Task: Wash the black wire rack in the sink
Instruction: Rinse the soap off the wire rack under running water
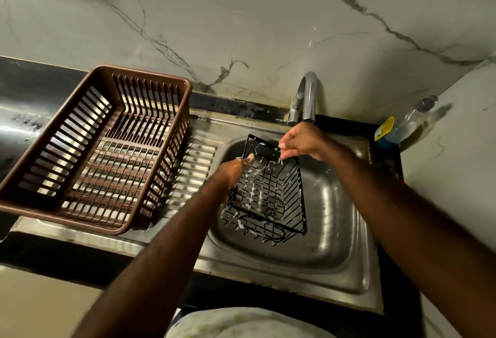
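Gripping the left rim of the black wire rack point(271, 198), the left hand point(236, 174) has its thumb lying along the top wire and its fingers wrapped underneath, wet with white suds.

At the far left, a brown slatted plastic dish basket point(61, 215) sits on the ribbed steel drainboard point(193, 166), its left end overhanging the black countertop point(26, 88). The left forearm crosses the front edge of the sink point(330, 230) and the drainboard's near right corner, and it hides part of the rack's left side.

The rack stands tilted in the left half of the basin, with its far end raised, its near end low toward the basin floor and its open side turned up. Foam clings to its wires.

A chrome tap point(308, 99) rises at the back edge of the sink. The right hand point(303, 141) hangs directly under its spout, between spout and rack, with its fingers bent down onto the rack's far rim. I cannot tell whether they pinch the wire or only touch it. The right forearm crosses the basin's right rim.

At the back right corner a clear pump bottle point(402, 125) with a yellow label leans against the veined marble wall point(241, 15). The 2 forearms frame a pale patterned garment point(241, 321) at the bottom edge.
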Motion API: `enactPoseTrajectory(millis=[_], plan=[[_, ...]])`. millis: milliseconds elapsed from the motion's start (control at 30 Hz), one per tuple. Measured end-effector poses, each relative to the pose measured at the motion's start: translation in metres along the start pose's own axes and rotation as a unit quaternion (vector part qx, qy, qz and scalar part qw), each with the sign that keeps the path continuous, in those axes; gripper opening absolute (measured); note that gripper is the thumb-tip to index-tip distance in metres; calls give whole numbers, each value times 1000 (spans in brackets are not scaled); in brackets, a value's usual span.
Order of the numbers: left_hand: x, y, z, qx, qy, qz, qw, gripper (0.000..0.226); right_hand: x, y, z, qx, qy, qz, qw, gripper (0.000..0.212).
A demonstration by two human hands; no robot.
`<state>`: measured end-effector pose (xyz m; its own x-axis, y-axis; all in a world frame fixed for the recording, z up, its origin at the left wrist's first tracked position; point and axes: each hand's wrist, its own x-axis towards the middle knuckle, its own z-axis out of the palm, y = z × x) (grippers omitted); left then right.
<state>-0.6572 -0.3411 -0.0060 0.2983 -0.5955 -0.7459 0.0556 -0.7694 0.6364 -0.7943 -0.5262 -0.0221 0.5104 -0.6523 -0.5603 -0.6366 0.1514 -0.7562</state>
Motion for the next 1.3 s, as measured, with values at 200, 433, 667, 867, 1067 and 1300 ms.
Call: enactPoseTrajectory(millis=[200, 433, 667, 867, 1067, 1300], plan=[[-7, 5, 1, 2, 0, 4, 1000, 67, 7, -1, 6, -238, 105, -102, 960, 26], [-9, 5, -5, -16, -4, -16, 1000, 62, 21, 13, -10, 217, -53, 63, 973, 64], [-6, 6, -8, -44, -13, -24, 999, 63, 27, 36, 6, 69, 122, -6, 990, 31], [0, 7, -10, -45, -18, -28, 998, 70, 31, 37, 8, -107, 111, -102, 983, 27], [7, -4, -19, -127, -63, -58, 988, 78, 27, 45, -1, 147, -66, 9, 987, 23], [3, -2, -16, -114, -108, -64, 986, 54, 24, 29, -24, -49, -89, -5, 995, 23]])
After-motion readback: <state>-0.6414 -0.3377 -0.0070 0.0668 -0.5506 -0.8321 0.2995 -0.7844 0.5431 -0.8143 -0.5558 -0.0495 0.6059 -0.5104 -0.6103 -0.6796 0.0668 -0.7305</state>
